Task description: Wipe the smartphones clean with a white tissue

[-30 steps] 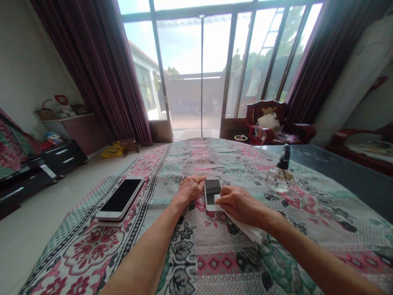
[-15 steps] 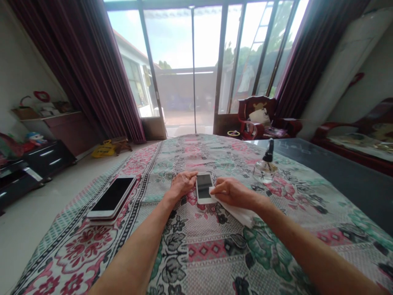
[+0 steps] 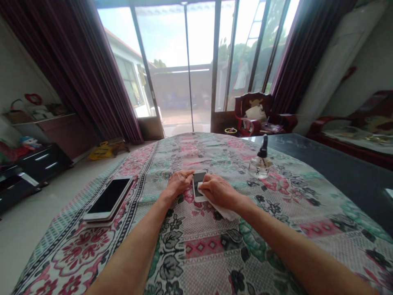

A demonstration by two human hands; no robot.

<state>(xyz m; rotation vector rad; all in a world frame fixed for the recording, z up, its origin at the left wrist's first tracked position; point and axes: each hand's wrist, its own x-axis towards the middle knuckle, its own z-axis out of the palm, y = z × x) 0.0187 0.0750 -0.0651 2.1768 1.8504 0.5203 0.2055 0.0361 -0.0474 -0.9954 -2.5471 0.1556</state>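
Note:
A small white smartphone (image 3: 196,191) lies face up on the patterned tablecloth (image 3: 202,229). At its left edge is my left hand (image 3: 180,181), fingers bent and fingertips on the upper left corner, holding it in place. My right hand (image 3: 218,190) is closed around a white tissue (image 3: 226,213) and presses part of it against the screen, covering the phone's right side. The tissue's loose end trails over the cloth below my palm. Off to the left, a larger white device with a dark screen (image 3: 110,198) rests on top of another flat item, mostly hidden.
A clear glass bottle with a black pump top (image 3: 260,163) stands right of my hands. Beyond the cloth on the right is a dark tabletop (image 3: 294,151). A wooden chair (image 3: 253,110) and glass doors (image 3: 175,82) are at the back. A yellow bag (image 3: 100,150) lies on the floor.
My right hand with the tissue has slid left across the phone's screen and now covers more of it. My left hand stays at the phone's edge. The whole view has shifted slightly.

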